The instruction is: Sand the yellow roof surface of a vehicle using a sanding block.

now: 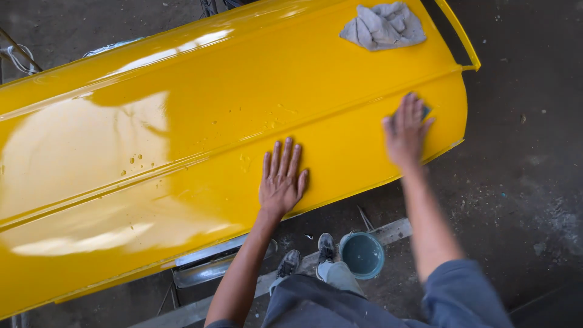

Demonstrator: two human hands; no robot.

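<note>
Large glossy yellow body panel [200,152] lies flat and slantwise across most of the view, propped on a support that barely shows beneath its near edge; wet drops bead on it left of centre. Left hand [281,178] rests flat on the panel near its near edge, fingers spread and straight, holding nothing. Right hand [405,130], blurred, presses a small dark pad [426,110] against the panel close to the right end; its grip is closed down over the pad, of which only a corner peeks out past the fingertips. Judged by look: the panel is stiff sheet, broad and awkward rather than light, slick where wet, with a finish that would scratch or mark readily; the edges and the thin frame bar [460,33] at the far right look like the safest places to take hold, palms under the rims. The pad seems thin, flexible, easily slipped from wet fingers. A crumpled grey rag [384,25] lies on the far part of the panel. Blue-grey bucket [362,255] stands on the floor by the person's shoes. Hidden: panel's left end is cut off, its underside and stand are mostly unseen, the pad's type is unclear, and the bucket's contents are hard to judge.
</note>
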